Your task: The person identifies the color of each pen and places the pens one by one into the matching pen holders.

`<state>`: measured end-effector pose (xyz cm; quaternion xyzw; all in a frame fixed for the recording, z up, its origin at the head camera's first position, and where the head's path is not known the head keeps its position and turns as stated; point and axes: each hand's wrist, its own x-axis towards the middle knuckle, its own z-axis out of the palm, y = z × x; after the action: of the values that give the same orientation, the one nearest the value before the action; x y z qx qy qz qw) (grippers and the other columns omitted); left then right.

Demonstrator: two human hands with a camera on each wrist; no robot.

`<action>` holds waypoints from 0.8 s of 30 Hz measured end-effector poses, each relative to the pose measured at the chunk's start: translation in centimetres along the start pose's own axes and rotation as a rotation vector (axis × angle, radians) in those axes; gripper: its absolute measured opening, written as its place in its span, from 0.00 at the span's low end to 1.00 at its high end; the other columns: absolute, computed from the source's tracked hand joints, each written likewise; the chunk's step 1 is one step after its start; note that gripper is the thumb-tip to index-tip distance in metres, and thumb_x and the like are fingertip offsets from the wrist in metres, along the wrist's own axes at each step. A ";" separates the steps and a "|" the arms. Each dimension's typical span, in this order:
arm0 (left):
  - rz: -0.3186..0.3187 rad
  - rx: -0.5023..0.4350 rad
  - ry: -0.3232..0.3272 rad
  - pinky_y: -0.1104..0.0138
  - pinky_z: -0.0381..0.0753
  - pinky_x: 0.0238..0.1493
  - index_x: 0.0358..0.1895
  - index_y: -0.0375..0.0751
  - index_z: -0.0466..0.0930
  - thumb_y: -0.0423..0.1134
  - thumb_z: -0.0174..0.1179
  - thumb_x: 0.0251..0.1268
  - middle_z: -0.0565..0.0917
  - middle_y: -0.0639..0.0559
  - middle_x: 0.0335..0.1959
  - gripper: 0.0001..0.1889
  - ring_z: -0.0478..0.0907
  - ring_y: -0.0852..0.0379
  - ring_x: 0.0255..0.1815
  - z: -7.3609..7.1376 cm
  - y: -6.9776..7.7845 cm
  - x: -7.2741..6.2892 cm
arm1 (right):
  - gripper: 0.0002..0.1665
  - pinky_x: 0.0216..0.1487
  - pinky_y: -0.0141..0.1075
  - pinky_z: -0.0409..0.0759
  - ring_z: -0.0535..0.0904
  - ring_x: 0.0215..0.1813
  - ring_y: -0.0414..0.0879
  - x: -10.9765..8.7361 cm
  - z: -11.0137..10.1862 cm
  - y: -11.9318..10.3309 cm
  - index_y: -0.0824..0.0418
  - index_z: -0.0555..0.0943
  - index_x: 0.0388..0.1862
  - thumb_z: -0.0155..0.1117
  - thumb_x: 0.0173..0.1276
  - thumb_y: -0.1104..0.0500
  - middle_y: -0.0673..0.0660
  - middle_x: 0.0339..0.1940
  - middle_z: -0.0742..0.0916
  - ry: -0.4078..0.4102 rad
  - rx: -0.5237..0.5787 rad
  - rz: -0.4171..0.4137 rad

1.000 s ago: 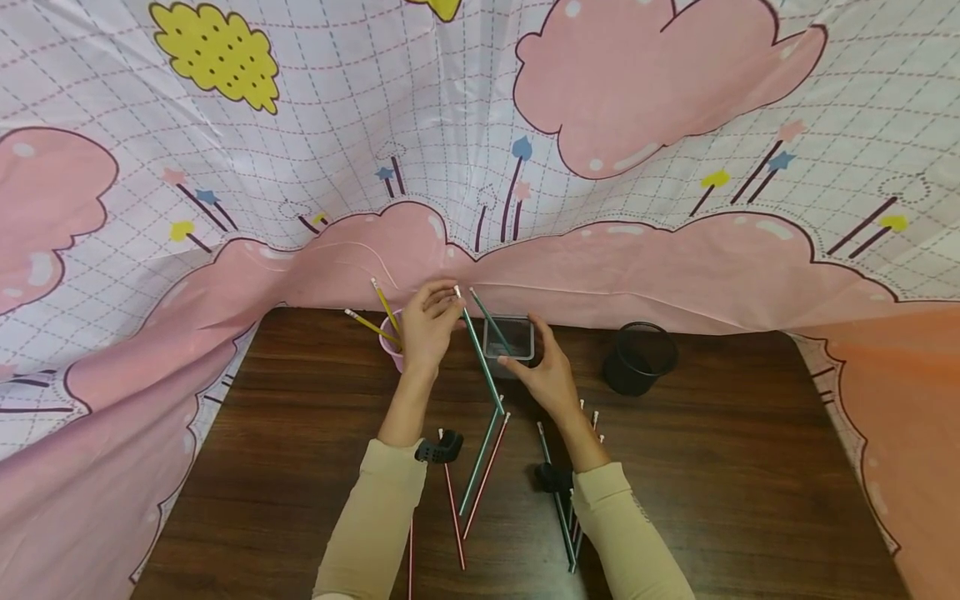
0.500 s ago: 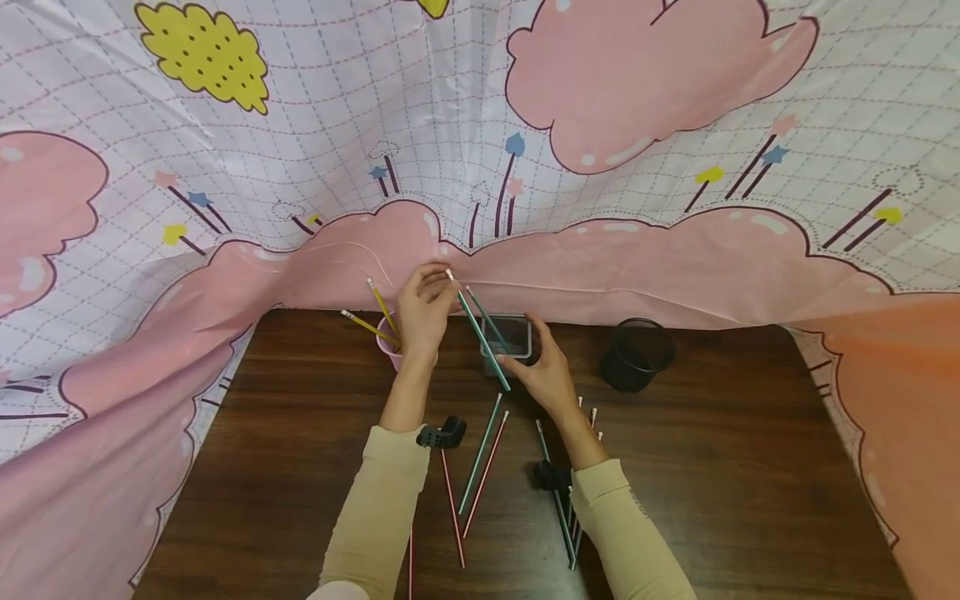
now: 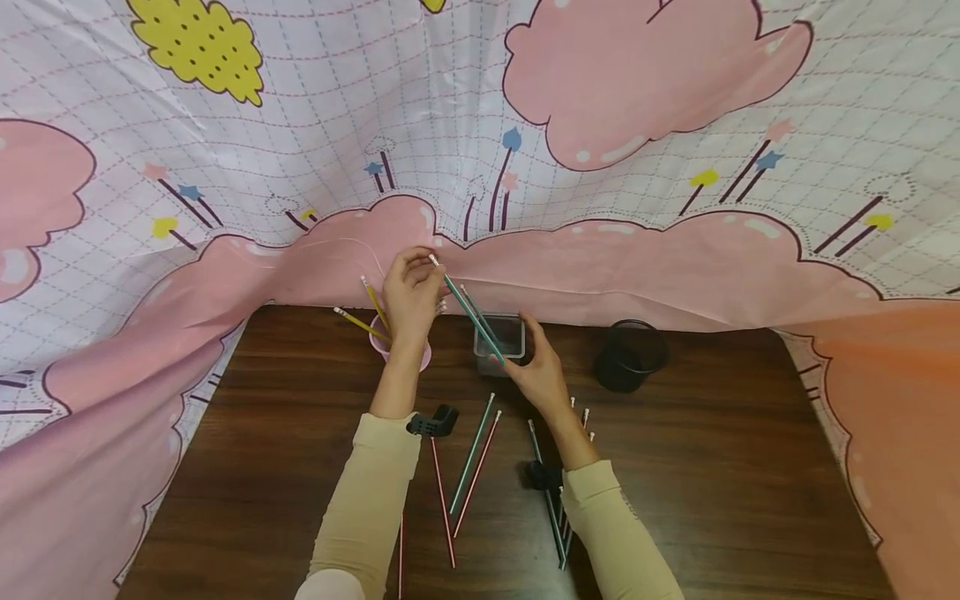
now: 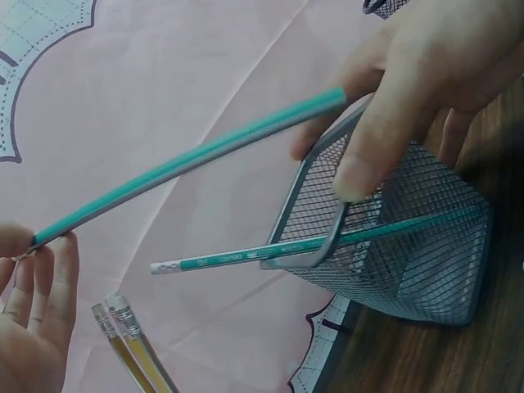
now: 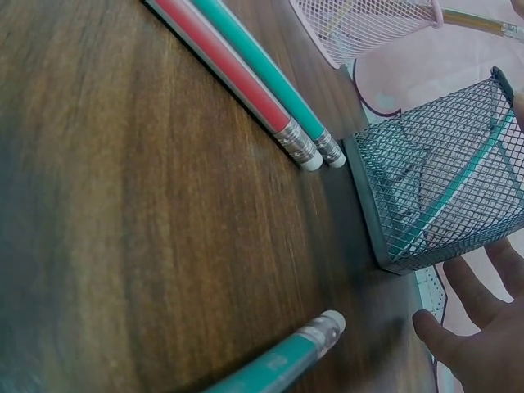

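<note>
The green pencil [image 4: 192, 164] is pinched at one end in the left hand's [image 3: 408, 300] grip; its free end has been drawn up to the mesh holder's [image 4: 430, 286] rim, seemingly better placed, not inside. The holder is clasped by the right hand [image 3: 542, 377].

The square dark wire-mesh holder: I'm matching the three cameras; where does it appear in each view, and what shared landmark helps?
Head: the square dark wire-mesh holder is near the centre, between the left hand and the right hand.
Left wrist: the holder is right of centre, its opening towards the left.
Right wrist: the holder is at the right edge, partly out of frame.
Shared landmark: the slim green pencil leaning inside it.
</note>
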<state>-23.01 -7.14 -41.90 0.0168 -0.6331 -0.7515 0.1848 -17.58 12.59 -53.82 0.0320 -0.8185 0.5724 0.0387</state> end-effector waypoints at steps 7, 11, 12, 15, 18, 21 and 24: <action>0.002 0.020 0.018 0.58 0.87 0.36 0.49 0.36 0.80 0.25 0.65 0.62 0.79 0.46 0.43 0.13 0.81 0.55 0.39 0.1 0.5 0.8 | 0.54 0.68 0.55 0.69 0.68 0.71 0.54 -0.2 0.1 -0.3 0.43 0.61 0.77 0.79 0.55 0.45 0.51 0.74 0.70 0.021 0.009 -0.003; 0.013 0.006 0.035 0.58 0.88 0.34 0.48 0.34 0.80 0.24 0.64 0.61 0.79 0.46 0.41 0.12 0.82 0.56 0.36 0.5 0.4 0.9 | 0.54 0.69 0.54 0.68 0.68 0.71 0.53 -0.2 0.2 -0.3 0.42 0.60 0.77 0.79 0.55 0.45 0.50 0.74 0.70 0.014 0.011 -0.003; 0.018 0.001 0.038 0.58 0.88 0.34 0.47 0.34 0.80 0.23 0.64 0.61 0.79 0.46 0.41 0.12 0.82 0.56 0.35 0.6 0.3 0.8 | 0.54 0.69 0.54 0.68 0.68 0.71 0.53 -0.2 0.2 -0.4 0.42 0.60 0.77 0.79 0.56 0.44 0.49 0.74 0.70 0.011 0.010 0.001; 0.049 0.008 0.048 0.55 0.87 0.33 0.46 0.33 0.80 0.22 0.64 0.60 0.80 0.45 0.40 0.12 0.82 0.57 0.33 0.7 0.2 0.8 | 0.54 0.69 0.54 0.68 0.68 0.71 0.53 -0.2 0.3 -0.3 0.41 0.60 0.77 0.78 0.56 0.43 0.48 0.75 0.69 0.004 0.005 0.008; 0.083 0.019 0.048 0.53 0.87 0.33 0.47 0.31 0.79 0.22 0.64 0.60 0.80 0.44 0.39 0.12 0.82 0.56 0.33 0.8 0.1 0.8 | 0.53 0.69 0.54 0.68 0.68 0.71 0.53 -0.2 0.3 -0.2 0.41 0.60 0.77 0.78 0.56 0.44 0.49 0.75 0.69 0.006 0.005 0.007; 0.097 0.037 0.042 0.55 0.87 0.32 0.47 0.30 0.79 0.22 0.64 0.60 0.81 0.42 0.40 0.13 0.82 0.55 0.34 0.8 -0.1 0.8 | 0.53 0.69 0.53 0.68 0.68 0.71 0.53 -0.2 0.3 -0.2 0.41 0.61 0.77 0.79 0.56 0.44 0.50 0.74 0.70 0.015 0.008 0.005; 0.105 0.042 0.035 0.56 0.87 0.32 0.48 0.29 0.80 0.22 0.64 0.59 0.81 0.39 0.40 0.13 0.82 0.52 0.35 0.8 -0.4 0.8 | 0.53 0.69 0.54 0.68 0.68 0.71 0.53 -0.2 0.3 -0.2 0.41 0.61 0.77 0.79 0.56 0.44 0.50 0.74 0.70 0.016 0.006 0.006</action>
<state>-24.07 -6.53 -41.93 0.0006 -0.6456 -0.7268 0.2344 -17.41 12.24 -53.75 0.0250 -0.8166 0.5750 0.0434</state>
